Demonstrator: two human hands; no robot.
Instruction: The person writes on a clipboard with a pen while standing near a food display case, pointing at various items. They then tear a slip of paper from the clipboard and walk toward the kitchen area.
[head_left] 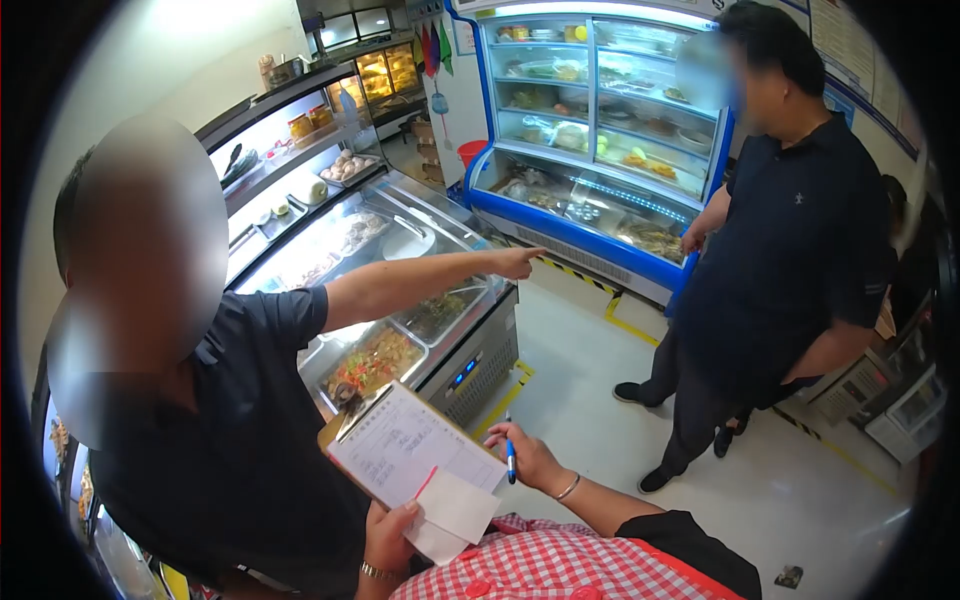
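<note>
My left hand (391, 537) is closed on the lower edge of a clipboard (333, 428), its thumb on top. A printed form (405, 445) with handwriting lies on the board. Over the form's lower part sits a smaller white slip (462, 508) with a red strip along one edge. My right hand (532, 464) is closed around a blue pen (511, 462), just right of the clipboard and apart from the paper. A red-and-white checked apron (520, 568) shows below my hands.
At left, a person in a dark shirt (230, 430) points across a refrigerated food counter (465, 385). Another person (790, 230) stands at right beside a blue-framed display fridge (600, 130). Yellow-black floor tape (580, 275) runs along the fridge base.
</note>
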